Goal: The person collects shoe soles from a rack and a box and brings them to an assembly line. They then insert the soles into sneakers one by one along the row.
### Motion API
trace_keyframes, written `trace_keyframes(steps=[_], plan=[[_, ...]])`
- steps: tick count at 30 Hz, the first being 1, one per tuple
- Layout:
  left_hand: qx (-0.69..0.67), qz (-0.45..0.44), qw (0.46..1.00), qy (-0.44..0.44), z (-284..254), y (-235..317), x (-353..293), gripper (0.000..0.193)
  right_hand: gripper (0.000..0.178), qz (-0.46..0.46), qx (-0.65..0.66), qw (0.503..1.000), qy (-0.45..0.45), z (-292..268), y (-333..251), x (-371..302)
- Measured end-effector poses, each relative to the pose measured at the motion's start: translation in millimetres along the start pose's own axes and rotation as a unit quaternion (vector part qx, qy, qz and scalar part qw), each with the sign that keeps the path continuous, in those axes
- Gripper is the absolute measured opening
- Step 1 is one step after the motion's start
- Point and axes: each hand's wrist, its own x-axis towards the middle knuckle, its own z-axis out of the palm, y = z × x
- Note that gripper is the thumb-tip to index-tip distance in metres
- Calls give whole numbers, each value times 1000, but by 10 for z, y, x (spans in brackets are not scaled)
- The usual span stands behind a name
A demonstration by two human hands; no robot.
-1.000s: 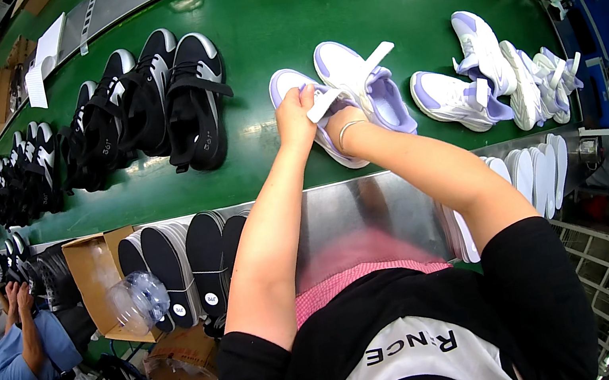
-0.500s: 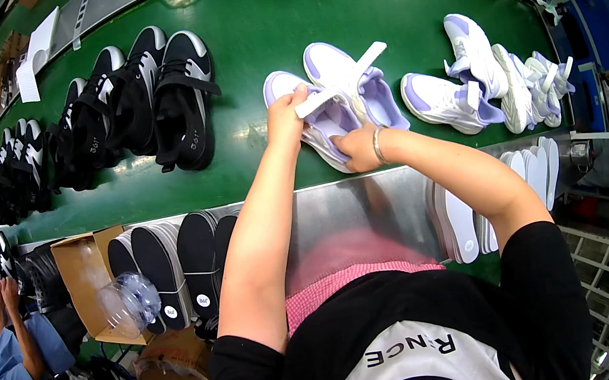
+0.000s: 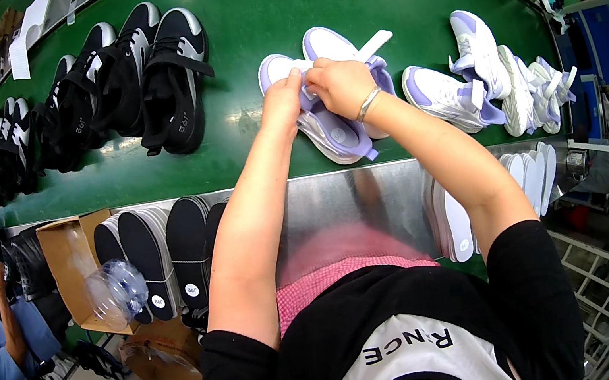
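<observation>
A white-and-lavender sneaker [image 3: 341, 143] rests on the green table, its toe pointing away from me and its opening uncovered. My left hand [image 3: 283, 102] grips it along the left side, thumb on top near the strap. Over the instep, the fingers of my right hand [image 3: 344, 87] are closed at the white strap, close to the left thumb. Most of that strap is hidden by the hands. Its mate, a second white-and-lavender sneaker [image 3: 327, 43], stands directly to the right, with its white strap [image 3: 375, 44] sticking up; my right hand and wrist cover part of it.
Black sneakers [image 3: 172, 75] stand in rows at left. More white-and-lavender sneakers [image 3: 444, 98] are at right. Along the near metal ledge [image 3: 324, 211] lie black insoles [image 3: 146, 253] and white insoles [image 3: 455, 221]. A cardboard box [image 3: 64, 270] and another person [image 3: 15, 335] are at lower left.
My right hand has moved from the sneaker's heel opening forward to its strap, which stood up before. My left hand stays on the sneaker. The whole view has shifted slightly.
</observation>
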Motion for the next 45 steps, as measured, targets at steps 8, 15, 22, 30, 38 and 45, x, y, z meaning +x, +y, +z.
trace_keyframes(steps=[8,15,22,30,38,45], plan=[[220,424,878,33,307,-65,-795,20,11,227,589,770,91,-615,138,-691],[197,410,886,87,213,-2,-594,18,8,318,551,760,129,-518,124,-1343],[336,421,809,236,-41,239,-235,27,8,317,534,776,112,-342,-147,-1478],[175,302,928,-130,44,60,-1757,28,9,181,566,802,60,-457,-699,-1096],[420,390,625,530,-1601,365,-2702,12,59,-54,-3,995,-78,-459,-414,-750],[578,128,567,573,-1969,133,-3110,45,54,-190,-147,922,-303,-25,-178,-66]])
